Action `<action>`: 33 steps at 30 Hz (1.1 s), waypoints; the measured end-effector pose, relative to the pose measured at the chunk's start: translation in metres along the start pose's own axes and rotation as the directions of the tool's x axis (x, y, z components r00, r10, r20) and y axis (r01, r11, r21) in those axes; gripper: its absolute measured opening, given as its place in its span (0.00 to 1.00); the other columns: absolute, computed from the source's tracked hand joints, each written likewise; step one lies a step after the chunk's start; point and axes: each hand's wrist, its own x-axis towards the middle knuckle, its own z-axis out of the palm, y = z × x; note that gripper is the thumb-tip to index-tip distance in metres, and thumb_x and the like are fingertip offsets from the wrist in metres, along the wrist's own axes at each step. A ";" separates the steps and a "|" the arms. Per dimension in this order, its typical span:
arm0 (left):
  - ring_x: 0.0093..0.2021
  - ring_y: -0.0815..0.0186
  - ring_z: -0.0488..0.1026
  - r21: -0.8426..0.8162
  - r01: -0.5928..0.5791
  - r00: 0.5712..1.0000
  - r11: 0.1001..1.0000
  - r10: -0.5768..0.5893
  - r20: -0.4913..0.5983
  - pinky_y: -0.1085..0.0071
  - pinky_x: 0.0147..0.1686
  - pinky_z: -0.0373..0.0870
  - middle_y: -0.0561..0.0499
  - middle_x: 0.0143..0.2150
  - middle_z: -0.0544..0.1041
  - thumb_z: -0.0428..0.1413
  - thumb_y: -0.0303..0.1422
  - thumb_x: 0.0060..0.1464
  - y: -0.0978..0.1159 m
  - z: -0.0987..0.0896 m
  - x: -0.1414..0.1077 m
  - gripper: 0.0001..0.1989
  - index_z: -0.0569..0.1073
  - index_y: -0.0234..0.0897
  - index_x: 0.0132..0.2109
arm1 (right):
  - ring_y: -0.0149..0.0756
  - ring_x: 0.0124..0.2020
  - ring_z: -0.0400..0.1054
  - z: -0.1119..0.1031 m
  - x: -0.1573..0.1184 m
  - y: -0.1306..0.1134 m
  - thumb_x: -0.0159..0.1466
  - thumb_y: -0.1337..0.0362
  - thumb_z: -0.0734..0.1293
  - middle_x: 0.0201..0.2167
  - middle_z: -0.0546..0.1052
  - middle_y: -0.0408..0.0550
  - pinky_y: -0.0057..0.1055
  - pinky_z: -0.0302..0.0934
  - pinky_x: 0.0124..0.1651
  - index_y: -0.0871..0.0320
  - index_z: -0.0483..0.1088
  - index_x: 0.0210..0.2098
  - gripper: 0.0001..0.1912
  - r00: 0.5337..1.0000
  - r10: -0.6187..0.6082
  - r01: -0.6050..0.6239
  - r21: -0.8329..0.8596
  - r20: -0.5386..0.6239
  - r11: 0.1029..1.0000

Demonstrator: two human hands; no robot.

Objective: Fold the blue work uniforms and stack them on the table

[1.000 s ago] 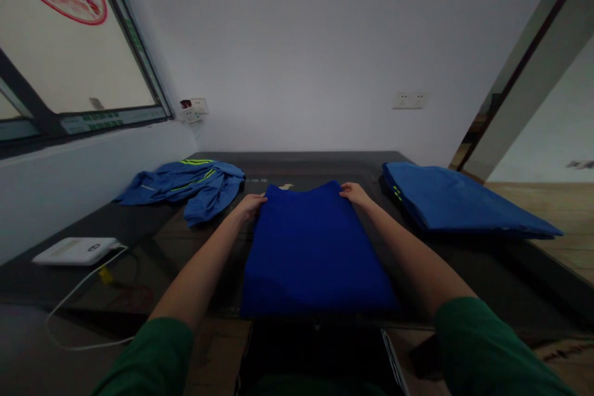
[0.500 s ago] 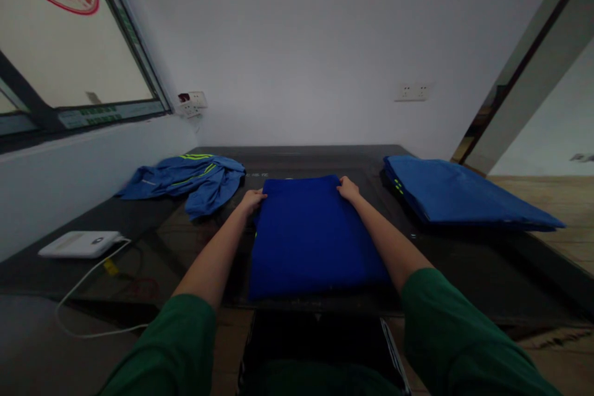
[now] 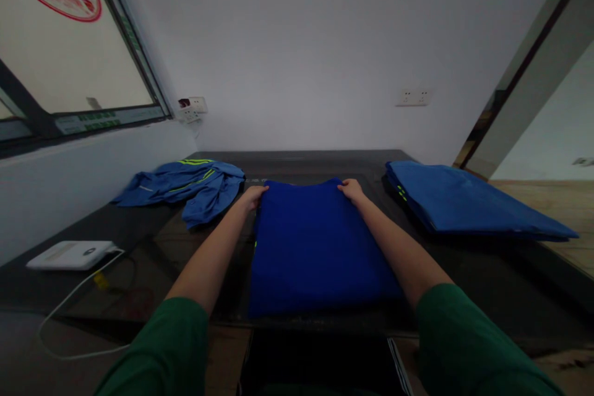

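A folded blue garment lies in front of me on the dark table; a bit of yellow-green trim shows at its left edge. At its far left corner, my left hand pinches the cloth between thumb and fingers. The far right corner is gripped by my right hand. Between the two hands the far edge sags slightly. What lies beneath the garment is hidden.
To the left sits a crumpled blue garment with yellow-green stripes. A white box-like device with a white cable is nearer. A flat folded blue stack rests at right. Behind the table is a wall with sockets.
The garment's far edge has gone from nearly straight to slightly sagging between my hands, which keep hold of its corners. The whole view has shifted a little.
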 end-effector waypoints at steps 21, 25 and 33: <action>0.65 0.46 0.55 0.896 -0.190 0.881 0.401 0.473 -0.024 0.44 0.61 0.50 0.41 0.64 0.63 0.46 0.45 0.61 -0.006 0.032 -0.022 0.22 0.68 0.44 0.59 | 0.49 0.64 0.52 0.020 -0.041 -0.046 0.70 0.59 0.52 0.65 0.58 0.57 0.47 0.55 0.59 0.55 0.60 0.62 0.23 0.918 -0.396 0.365 -0.351 -0.019 0.862; 0.69 0.45 0.46 0.898 -0.245 0.946 0.366 0.293 0.139 0.38 0.63 0.36 0.47 0.70 0.54 0.40 0.51 0.61 -0.027 0.051 -0.023 0.28 0.59 0.52 0.66 | 0.50 0.67 0.47 0.036 -0.040 -0.038 0.70 0.50 0.51 0.67 0.56 0.53 0.59 0.43 0.63 0.49 0.56 0.65 0.27 0.939 -0.286 0.333 -0.311 0.189 0.890; 0.71 0.47 0.41 0.916 -0.118 0.963 0.383 0.270 0.011 0.41 0.64 0.33 0.46 0.72 0.47 0.40 0.49 0.62 -0.048 0.012 -0.017 0.30 0.54 0.49 0.68 | 0.55 0.70 0.36 0.027 -0.032 0.004 0.70 0.49 0.48 0.70 0.47 0.52 0.67 0.34 0.62 0.48 0.49 0.68 0.29 0.978 -0.115 0.169 -0.343 0.172 0.924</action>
